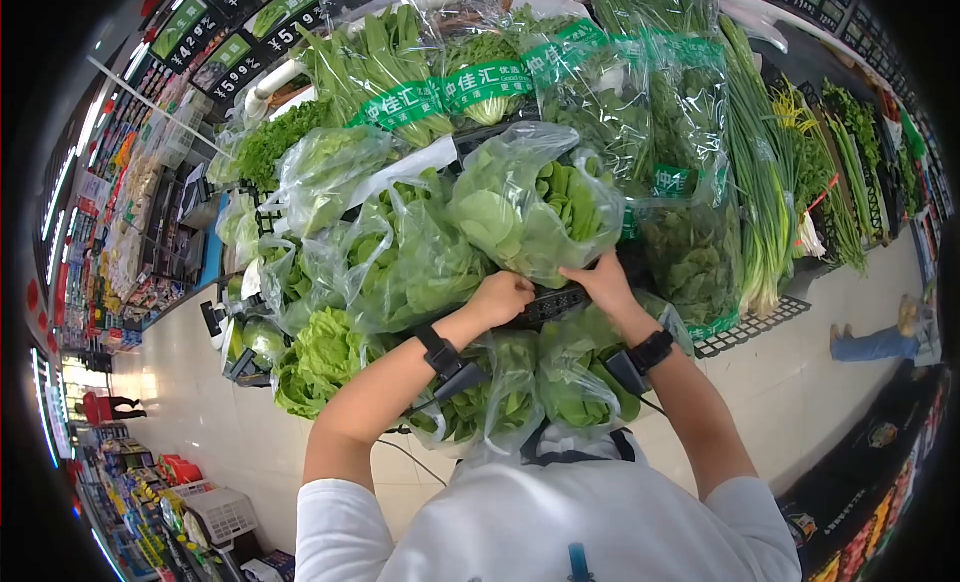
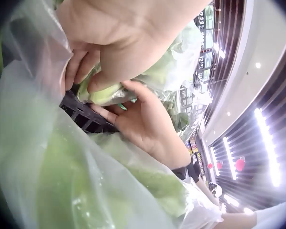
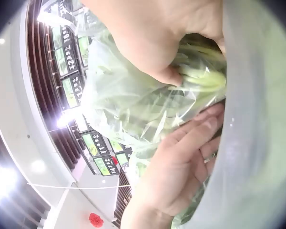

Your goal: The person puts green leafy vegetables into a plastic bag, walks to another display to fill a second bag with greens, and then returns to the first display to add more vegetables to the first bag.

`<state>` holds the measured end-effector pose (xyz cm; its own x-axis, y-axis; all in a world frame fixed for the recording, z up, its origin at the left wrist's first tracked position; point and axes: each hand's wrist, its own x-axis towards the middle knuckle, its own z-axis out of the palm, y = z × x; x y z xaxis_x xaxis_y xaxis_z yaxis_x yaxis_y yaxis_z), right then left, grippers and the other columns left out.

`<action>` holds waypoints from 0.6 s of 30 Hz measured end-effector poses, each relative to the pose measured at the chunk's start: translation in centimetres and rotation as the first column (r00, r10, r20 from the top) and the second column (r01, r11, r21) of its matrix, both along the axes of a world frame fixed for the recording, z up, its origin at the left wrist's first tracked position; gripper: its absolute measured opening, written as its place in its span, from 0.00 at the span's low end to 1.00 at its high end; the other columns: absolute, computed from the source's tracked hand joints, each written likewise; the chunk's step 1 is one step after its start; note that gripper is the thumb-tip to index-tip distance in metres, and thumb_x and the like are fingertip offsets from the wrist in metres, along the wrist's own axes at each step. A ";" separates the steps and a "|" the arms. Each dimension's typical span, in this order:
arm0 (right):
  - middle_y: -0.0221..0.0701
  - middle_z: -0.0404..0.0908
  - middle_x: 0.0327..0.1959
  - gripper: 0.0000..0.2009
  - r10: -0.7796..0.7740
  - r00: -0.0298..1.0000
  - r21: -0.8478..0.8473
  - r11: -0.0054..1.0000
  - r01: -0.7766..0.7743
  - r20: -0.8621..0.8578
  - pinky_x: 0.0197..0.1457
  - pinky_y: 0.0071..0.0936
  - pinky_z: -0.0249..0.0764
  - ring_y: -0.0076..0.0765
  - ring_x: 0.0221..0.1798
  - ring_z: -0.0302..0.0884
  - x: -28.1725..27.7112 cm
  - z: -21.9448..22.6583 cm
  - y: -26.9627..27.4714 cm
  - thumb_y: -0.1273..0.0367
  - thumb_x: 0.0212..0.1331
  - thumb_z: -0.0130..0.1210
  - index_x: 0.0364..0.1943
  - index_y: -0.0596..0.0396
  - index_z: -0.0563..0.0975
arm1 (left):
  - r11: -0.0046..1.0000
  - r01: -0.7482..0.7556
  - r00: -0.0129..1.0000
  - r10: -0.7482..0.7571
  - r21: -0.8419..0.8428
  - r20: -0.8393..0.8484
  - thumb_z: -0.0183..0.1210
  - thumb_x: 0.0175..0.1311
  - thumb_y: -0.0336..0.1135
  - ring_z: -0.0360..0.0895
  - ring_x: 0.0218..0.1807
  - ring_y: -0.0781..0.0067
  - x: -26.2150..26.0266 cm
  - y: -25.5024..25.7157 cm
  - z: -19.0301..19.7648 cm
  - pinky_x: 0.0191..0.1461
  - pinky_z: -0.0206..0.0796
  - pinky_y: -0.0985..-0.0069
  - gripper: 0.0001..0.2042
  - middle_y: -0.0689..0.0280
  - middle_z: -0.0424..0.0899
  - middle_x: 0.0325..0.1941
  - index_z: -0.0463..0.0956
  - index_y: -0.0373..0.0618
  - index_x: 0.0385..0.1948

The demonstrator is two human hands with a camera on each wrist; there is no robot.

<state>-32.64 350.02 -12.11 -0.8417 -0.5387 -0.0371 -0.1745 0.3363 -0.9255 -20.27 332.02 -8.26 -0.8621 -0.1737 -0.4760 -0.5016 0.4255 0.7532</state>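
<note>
A clear plastic bag of leafy greens [image 1: 540, 207] lies on the heaped vegetable stand, its stem end toward the person. My left hand [image 1: 503, 299] has its fingers curled at the bag's near left edge, and its thumb bends over the pale stems [image 2: 105, 94] in the left wrist view. On the near right side my right hand [image 1: 605, 282] grips the same bag, thumb against the plastic in the right wrist view; its other fingers are partly hidden. Beneath the hands shows a black plastic crate [image 1: 553, 304]. Another bag of greens [image 1: 415, 262] sits just left of the left hand.
Several bagged greens [image 1: 590, 372] lie under the forearms, with loose lettuce [image 1: 325, 367] at the left. Green-banded bags [image 1: 490, 77] stand behind, and long spring onions [image 1: 765, 202] lie at the right. Price signs [image 1: 225, 62] hang above. Another person's legs [image 1: 870, 344] show at far right.
</note>
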 end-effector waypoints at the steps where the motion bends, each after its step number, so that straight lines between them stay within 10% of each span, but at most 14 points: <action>1: 0.41 0.68 0.61 0.44 -0.002 0.999 -0.087 0.996 0.006 0.046 0.62 0.33 0.67 0.36 0.63 0.68 -0.2 0.6 0.1 0.70 0.45 0.70 0.67 0.56 0.56 | 1.000 0.018 0.999 -0.019 0.012 0.027 0.57 0.61 0.33 0.83 0.34 0.73 0.0 -0.5 0.7 0.32 0.72 0.77 0.15 0.59 0.85 0.38 0.79 0.33 0.46; 6: 0.41 0.69 0.58 0.48 -0.037 0.991 -0.250 0.966 0.068 0.126 0.65 0.35 0.63 0.43 0.61 0.68 -0.3 3.6 0.2 0.72 0.39 0.72 0.67 0.59 0.53 | 0.998 0.030 0.999 -0.031 0.063 0.016 0.53 0.63 0.35 0.83 0.34 0.74 0.3 -2.8 5.6 0.32 0.72 0.78 0.14 0.63 0.85 0.39 0.80 0.35 0.43; 10: 0.45 0.59 0.66 0.53 0.138 0.986 -0.306 0.946 -0.104 0.089 0.70 0.38 0.57 0.47 0.68 0.59 -0.9 2.2 0.1 0.70 0.38 0.73 0.69 0.59 0.49 | 0.934 -0.230 0.955 0.161 -0.273 -0.251 0.53 0.59 0.36 0.83 0.32 0.65 0.4 -5.5 9.6 0.39 0.72 0.70 0.13 0.58 0.85 0.28 0.83 0.37 0.33; 15: 0.54 0.29 0.75 0.63 0.272 0.937 -0.082 0.952 -0.296 -0.220 0.78 0.42 0.33 0.56 0.78 0.26 3.4 4.8 -2.0 0.64 0.39 0.74 0.73 0.59 0.34 | 0.825 -0.542 0.641 0.529 0.160 -0.557 0.49 0.70 0.44 0.74 0.57 0.65 -1.7 -7.5 5.1 0.61 0.62 0.72 0.21 0.54 0.78 0.55 0.70 0.37 0.56; 18: 0.48 0.30 0.76 0.63 0.342 0.918 -0.032 0.934 -0.355 -0.199 0.78 0.45 0.40 0.57 0.77 0.32 4.1 5.4 -2.0 0.64 0.40 0.73 0.73 0.56 0.34 | 0.816 -0.552 0.693 0.565 0.174 -0.448 0.49 0.71 0.48 0.71 0.60 0.62 -2.2 -5.6 5.6 0.65 0.57 0.72 0.25 0.52 0.75 0.59 0.66 0.35 0.59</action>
